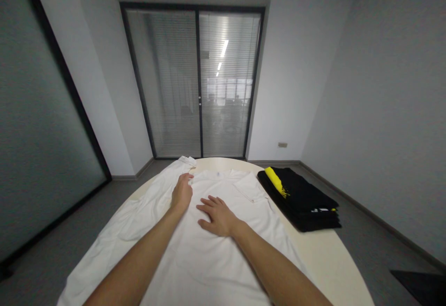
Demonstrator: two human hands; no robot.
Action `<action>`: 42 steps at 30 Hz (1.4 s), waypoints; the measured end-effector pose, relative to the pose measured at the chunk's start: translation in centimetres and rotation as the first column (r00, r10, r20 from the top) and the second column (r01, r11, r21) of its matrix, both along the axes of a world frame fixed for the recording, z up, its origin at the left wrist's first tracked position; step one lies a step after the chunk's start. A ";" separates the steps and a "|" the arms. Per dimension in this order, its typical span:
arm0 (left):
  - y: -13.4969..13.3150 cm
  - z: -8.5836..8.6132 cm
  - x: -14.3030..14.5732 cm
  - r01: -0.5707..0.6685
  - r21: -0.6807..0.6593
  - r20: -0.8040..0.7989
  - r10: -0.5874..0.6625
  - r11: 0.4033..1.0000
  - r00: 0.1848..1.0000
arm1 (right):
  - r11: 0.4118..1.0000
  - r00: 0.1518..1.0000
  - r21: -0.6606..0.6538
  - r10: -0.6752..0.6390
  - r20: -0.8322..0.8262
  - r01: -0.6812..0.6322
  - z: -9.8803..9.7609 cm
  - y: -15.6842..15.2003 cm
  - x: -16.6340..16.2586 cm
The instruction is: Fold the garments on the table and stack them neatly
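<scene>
white t-shirt laid out beneath two hands; loose garment alongside

the largest item is the pale cream table (325, 255) with a curved rim, which lies under everything noted here. on it, spread with its collar at the far end, is the white cotton-looking t-shirt (216, 266), taken as landmark. left of the shirt, a rumpled white cloth garment (135, 222) runs along its side. right of the shirt, apart from it, sits a squared stack of folded black cloth (304, 199), its outer side at or over the rim. a ragged-ended yellow patch (275, 180) marks the stack's top. smallest is a faint mark (218, 174) inside the shirt's collar, too small to read.

risks, in this inspector's judgement: a pressing palm that slid would gather creases across the shirt; fingers closing at its left shoulder could catch the rumpled garment too, the whites being close and alike; a knock to the stack could tip its outer layers off.

pose: both forearms reach forward over the shirt. the left hand (181, 195) is at the shirt's left shoulder, fingers partly curled; whether cloth is pinched cannot be told. the right hand (218, 217) lies palm down on the shirt's chest, fingers spread wide, gripping nothing.
</scene>
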State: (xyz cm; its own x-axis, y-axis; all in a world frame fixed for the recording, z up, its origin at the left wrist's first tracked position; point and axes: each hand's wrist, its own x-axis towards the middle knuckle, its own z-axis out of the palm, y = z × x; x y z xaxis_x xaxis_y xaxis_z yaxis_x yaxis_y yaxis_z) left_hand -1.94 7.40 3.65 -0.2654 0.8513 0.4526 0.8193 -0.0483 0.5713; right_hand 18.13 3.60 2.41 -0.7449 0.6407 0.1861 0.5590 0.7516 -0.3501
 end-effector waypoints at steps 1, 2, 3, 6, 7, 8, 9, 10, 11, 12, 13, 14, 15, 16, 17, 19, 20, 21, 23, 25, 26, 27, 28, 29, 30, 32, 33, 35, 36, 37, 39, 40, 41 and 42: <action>0.0 -0.4 0.4 0.015 -0.018 -0.017 -0.015 1.000 1.000 | 1.000 1.000 0.004 0.002 0.002 -0.002 0.0 0.0 0.0; 0.0 -0.8 0.6 0.030 -0.039 -0.036 -0.031 0.999 0.999 | 1.000 1.000 0.007 0.005 0.002 -0.005 0.1 0.0 0.0; -0.1 -1.2 0.9 0.046 -0.060 -0.056 -0.049 0.997 0.997 | 1.000 1.000 0.010 0.006 0.000 -0.006 0.1 0.0 0.1; -0.6 -1.8 1.2 0.084 -0.113 -0.139 -0.100 0.990 0.985 | 1.000 1.000 0.016 0.011 -0.013 -0.011 0.1 -0.1 0.1; -1.0 -1.8 1.3 0.084 -0.125 -0.173 -0.105 0.989 0.979 | 1.000 1.000 0.018 0.011 -0.016 -0.011 0.1 -0.1 0.1; -1.3 -1.9 1.3 0.074 -0.134 -0.208 -0.101 0.988 0.973 | 1.000 1.000 0.017 0.011 -0.016 -0.010 0.1 -0.1 0.1; -1.7 -1.8 1.3 0.053 -0.142 -0.241 -0.087 0.988 0.967 | 1.000 1.000 0.014 0.009 -0.014 -0.009 0.1 -0.1 0.1; -2.1 -1.8 1.3 0.027 -0.150 -0.271 -0.067 0.988 0.960 | 1.000 1.000 0.010 0.008 -0.011 -0.008 0.1 -0.1 0.0; -2.5 -1.7 1.3 -0.002 -0.160 -0.296 -0.046 0.987 0.954 | 1.000 1.000 0.006 0.006 -0.010 -0.006 0.0 0.0 0.0; -2.9 -1.7 1.3 -0.030 -0.170 -0.318 -0.026 0.985 0.948 | 1.000 1.000 0.003 0.004 -0.009 -0.004 0.0 0.0 0.0; -3.2 -1.6 1.3 -0.055 -0.181 -0.337 -0.010 0.982 0.941 | 1.000 1.000 0.000 0.003 -0.008 -0.003 0.0 0.0 0.0; -3.5 -1.6 1.2 -0.075 -0.192 -0.354 0.002 0.979 0.935 | 1.000 1.000 -0.001 0.002 -0.007 -0.002 0.0 0.0 0.0; -3.8 -1.5 1.1 -0.090 -0.203 -0.369 0.009 0.975 0.930 | 1.000 1.000 -0.001 0.001 -0.006 -0.001 -0.1 0.0 0.0; -4.1 -1.5 1.0 -0.100 -0.212 -0.381 0.012 0.972 0.925 | 1.000 1.000 -0.002 0.000 -0.005 0.000 -0.1 0.0 0.1; -4.4 -1.4 0.9 -0.109 -0.219 -0.390 0.015 0.970 0.921 | 1.000 1.000 -0.002 -0.003 -0.005 0.003 -0.1 0.0 0.1; -4.9 -1.4 0.4 -0.122 -0.227 -0.401 0.022 0.966 0.916 | 1.000 1.000 -0.001 -0.008 -0.009 0.008 -0.2 0.0 0.0; -5.1 -1.4 0.1 -0.130 -0.229 -0.403 0.027 0.965 0.915 | 1.000 1.000 0.000 -0.009 -0.013 0.009 -0.2 0.0 0.0; -5.3 -1.5 -0.2 -0.139 -0.230 -0.403 0.035 0.963 0.915 | 1.000 1.000 0.000 -0.009 -0.016 0.009 -0.2 0.0 0.0; -5.8 -1.6 -0.8 -0.165 -0.232 -0.397 0.061 0.959 0.916 | 1.000 1.000 -0.001 -0.004 -0.021 0.004 -0.2 0.1 0.0; -6.2 -1.8 -1.6 -0.189 -0.236 -0.387 0.086 0.953 0.918 | 1.000 1.000 -0.002 -0.004 -0.029 0.004 -0.1 0.1 0.0; -6.3 -1.8 -2.0 -0.198 -0.239 -0.380 0.096 0.951 0.920 | 1.000 0.999 -0.002 -0.006 -0.034 0.006 -0.1 0.0 0.0; -6.5 -1.9 -2.4 -0.202 -0.241 -0.371 0.103 0.949 0.923 | 1.000 0.999 -0.001 -0.009 -0.041 0.009 -0.2 0.0 0.0; -6.6 -1.9 -2.8 -0.203 -0.244 -0.361 0.105 0.948 0.927 | 1.000 0.999 -0.001 -0.015 -0.050 0.015 -0.2 0.0 -0.1; -6.6 -1.9 -3.1 -0.200 -0.247 -0.349 0.105 0.948 0.931 | 1.000 0.998 0.000 -0.021 -0.060 0.021 -0.3 0.0 -0.1; -6.6 -1.9 -3.5 -0.196 -0.250 -0.335 0.105 0.948 0.936 | 1.000 0.997 0.000 -0.028 -0.070 0.028 -0.4 0.0 -0.1; -6.5 -1.9 -4.1 -0.185 -0.257 -0.304 0.102 0.948 0.947 | 0.999 0.995 0.005 -0.040 -0.088 0.040 -0.6 0.0 -0.1; -6.4 -1.9 -4.4 -0.179 -0.262 -0.288 0.100 0.949 0.952 | 0.999 0.995 0.013 -0.040 -0.095 0.042 -0.6 0.1 -0.2; -6.1 -2.0 -4.8 -0.168 -0.269 -0.252 0.099 0.948 0.963 | 0.999 0.994 0.035 -0.030 -0.104 0.033 -0.3 0.4 -0.4; -5.9 -2.0 -4.9 -0.163 -0.273 -0.233 0.100 0.948 0.967 | 0.999 0.995 0.045 -0.026 -0.097 0.030 -0.1 0.6 -0.6; -5.8 -2.1 -5.0 -0.159 -0.275 -0.214 0.101 0.948 0.972 | 0.998 0.996 0.049 -0.035 -0.079 0.039 0.3 0.9 -0.9; -5.6 -2.1 -5.2 -0.155 -0.279 -0.180 0.107 0.948 0.978 | 0.993 0.995 0.055 -0.102 -0.020 0.103 1.0 1.6 -1.7; -5.5 -2.0 -5.3 -0.155 -0.281 -0.165 0.112 0.947 0.980 | 0.987 0.989 0.066 -0.145 0.011 0.144 1.3 2.0 -2.2; -5.5 -2.0 -5.3 -0.155 -0.282 -0.151 0.116 0.947 0.982 | 0.981 0.983 0.084 -0.180 0.035 0.177 1.6 2.3 -2.8; -5.5 -1.9 -5.4 -0.158 -0.285 -0.138 0.122 0.945 0.983 | 0.975 0.978 0.104 -0.204 0.046 0.198 1.7 2.6 -3.5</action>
State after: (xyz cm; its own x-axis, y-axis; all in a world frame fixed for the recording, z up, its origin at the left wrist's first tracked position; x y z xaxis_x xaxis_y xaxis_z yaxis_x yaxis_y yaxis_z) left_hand -7.31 1.93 1.75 -0.3520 0.9090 0.2233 0.8674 0.2271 0.4428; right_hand 14.66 6.17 4.13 -0.6136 0.7592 0.2171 0.7189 0.6508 -0.2441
